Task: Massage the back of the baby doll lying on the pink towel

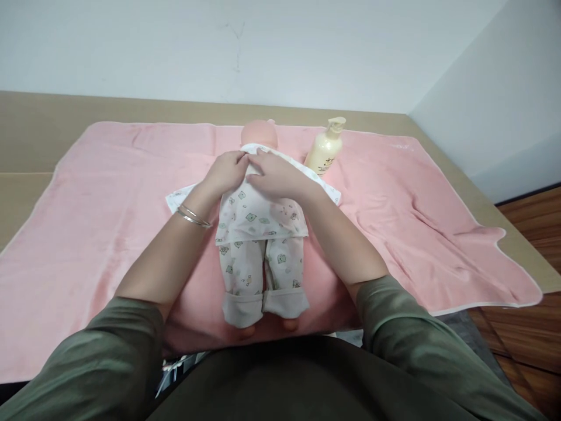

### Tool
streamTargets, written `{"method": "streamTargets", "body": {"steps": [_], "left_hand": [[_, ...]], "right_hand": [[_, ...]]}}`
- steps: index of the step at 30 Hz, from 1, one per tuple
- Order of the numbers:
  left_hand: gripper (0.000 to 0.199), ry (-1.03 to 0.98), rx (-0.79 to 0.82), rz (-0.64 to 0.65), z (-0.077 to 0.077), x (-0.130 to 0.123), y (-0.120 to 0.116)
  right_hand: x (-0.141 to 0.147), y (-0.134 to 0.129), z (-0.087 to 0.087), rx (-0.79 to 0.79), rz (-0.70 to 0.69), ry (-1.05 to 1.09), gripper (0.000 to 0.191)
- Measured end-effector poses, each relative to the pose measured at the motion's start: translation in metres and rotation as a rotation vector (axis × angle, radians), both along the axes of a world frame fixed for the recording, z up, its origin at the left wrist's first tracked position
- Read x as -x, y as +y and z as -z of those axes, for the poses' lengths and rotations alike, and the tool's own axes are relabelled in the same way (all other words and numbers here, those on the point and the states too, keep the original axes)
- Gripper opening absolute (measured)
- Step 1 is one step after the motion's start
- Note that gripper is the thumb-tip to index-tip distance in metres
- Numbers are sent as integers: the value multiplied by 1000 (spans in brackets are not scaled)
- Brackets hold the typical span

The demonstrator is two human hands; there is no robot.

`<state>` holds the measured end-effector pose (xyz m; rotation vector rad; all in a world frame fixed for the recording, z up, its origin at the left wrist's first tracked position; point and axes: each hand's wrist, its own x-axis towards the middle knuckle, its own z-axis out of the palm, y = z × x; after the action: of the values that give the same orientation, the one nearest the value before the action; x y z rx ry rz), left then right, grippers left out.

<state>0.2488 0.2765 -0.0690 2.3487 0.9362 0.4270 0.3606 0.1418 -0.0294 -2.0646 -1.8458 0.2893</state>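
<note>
A baby doll [259, 134] with a bald head lies stretched out on a pink blanket, its feet toward me. It wears a white baby shirt [263, 219] with small printed animal figures and matching trousers [245, 272] with turned-up cuffs. The shirt's sleeves spread out to both sides. My left hand [228, 171] is at the shirt's neckline, its bent fingers gripping the cloth. Close beside it, my right hand [278, 173] holds the same neckline with curled fingers, its thumb pointing left. The fingertips partly hide the cloth between them.
A cream-coloured pump bottle [325, 146] stands on the blanket right of the doll's head. The pink blanket [109, 234] covers most of the light wooden table [44, 126] and is wrinkled at right. A white wall [175, 52] rises behind. Wood-grain panels [534, 234] are at the right.
</note>
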Motion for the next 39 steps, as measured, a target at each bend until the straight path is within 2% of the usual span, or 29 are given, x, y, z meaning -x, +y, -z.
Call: {"method": "streamTargets", "body": {"steps": [2,4,6,8,10,12,16,18,20,23,25,27,30,32,37,39], "left_hand": [[43,-6,80,-15,-14,11,6],[45,-59,119,-64,-30,23,9],[46,-116,113,-108,-47,32,5],[46,-129,113,-122,-62,39,-4],[47,-114,128,-114,-72,44,-13],[47,-87,137,-91,-79,46,-19],[44,-35,120,-28,-82,48,-22],[44,-46,124,-3,-83,50,-23],[46,-77,138,-1,-84,51,-25],[49,-114,170,-10,-84,51,-27],[48,-125,184,-12,-83,51,-28],[50,-134,181,-17,-81,50,-27],[55,-190,176,-24,-75,46,-25],[53,-240,188,-26,-71,42,-24],[50,-296,222,-46,-69,37,-28],[50,-335,216,-73,-67,35,-30]], "right_hand": [[-4,-7,-16,-65,-90,93,54],[-5,-8,-23,-127,-63,142,58],[-3,-3,-16,-145,6,112,59],[-1,6,1,-109,71,44,57],[-1,14,17,-61,85,-12,56],[-4,17,21,-54,70,-38,60],[-14,12,2,-207,101,-45,65],[-16,12,-1,-285,126,-35,67],[-13,16,11,-313,116,-27,67],[-4,27,40,-251,61,-52,58],[1,32,52,-216,31,-76,51],[2,32,50,-253,37,-76,47],[1,28,35,-352,91,-61,47],[2,26,31,-344,111,-70,48],[13,30,51,-242,33,-156,43],[13,28,50,-237,1,-175,42]]}}
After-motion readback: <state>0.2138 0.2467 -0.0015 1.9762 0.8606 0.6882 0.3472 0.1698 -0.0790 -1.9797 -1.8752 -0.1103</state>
